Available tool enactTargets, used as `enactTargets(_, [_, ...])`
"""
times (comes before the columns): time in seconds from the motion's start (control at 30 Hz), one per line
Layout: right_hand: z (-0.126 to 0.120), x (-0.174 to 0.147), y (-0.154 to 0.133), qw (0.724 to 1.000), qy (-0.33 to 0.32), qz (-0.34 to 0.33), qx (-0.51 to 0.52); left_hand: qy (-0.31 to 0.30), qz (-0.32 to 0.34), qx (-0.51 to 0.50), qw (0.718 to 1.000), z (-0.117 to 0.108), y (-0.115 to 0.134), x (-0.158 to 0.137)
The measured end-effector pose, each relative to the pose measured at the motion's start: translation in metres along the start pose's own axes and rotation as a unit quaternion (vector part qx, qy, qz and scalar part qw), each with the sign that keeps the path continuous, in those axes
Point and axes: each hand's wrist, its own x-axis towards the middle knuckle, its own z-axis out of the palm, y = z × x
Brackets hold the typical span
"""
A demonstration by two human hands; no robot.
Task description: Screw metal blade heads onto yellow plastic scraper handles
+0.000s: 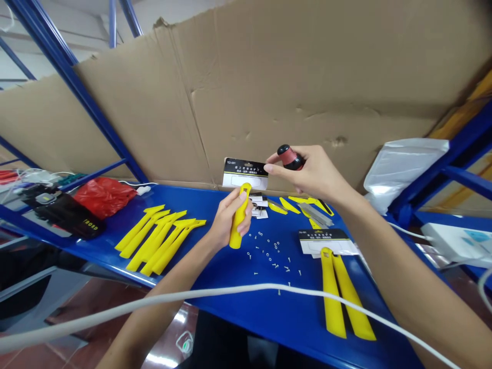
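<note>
My left hand [230, 215] is closed around a yellow scraper handle [237, 230], its end with the hole pointing up. Directly above that end is a black-and-white printed header card [245, 174]. My right hand [307, 166] pinches the card's right edge between thumb and finger. A red-and-black screwdriver handle [291, 158] is tucked in the same hand; the rest of it is hidden. Whether the card touches the yellow handle I cannot tell. Below lie several small screws and nuts [275, 248], loose on the blue table [230, 287].
Several yellow scraper handles [161, 241] lie at left, two carded ones [333, 297] at right. Blades [317, 212] and small yellow parts [289, 205] sit at the back. A white cable [215, 292] crosses in front. Cardboard [269, 92] stands behind; a red bag [103, 197] is left.
</note>
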Motion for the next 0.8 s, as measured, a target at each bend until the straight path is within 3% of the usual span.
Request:
enactTargets(0.2, [-0.003,0.003,0.003,0.999,0.009,-0.014,-0.034,-0.012,-0.008,-0.024,1.0,-0.002,0.001,0.001])
enactTargets(0.6, [-0.006,0.003,0.01,0.995,-0.044,-0.049,-0.07,-0.054,-0.014,-0.023,0.998,0.0,0.001,0.0])
enactTargets(0.8, [-0.03,-0.001,0.0,0.989,-0.058,-0.077,-0.112,-0.017,-0.031,0.029,0.999,0.024,-0.004,-0.018])
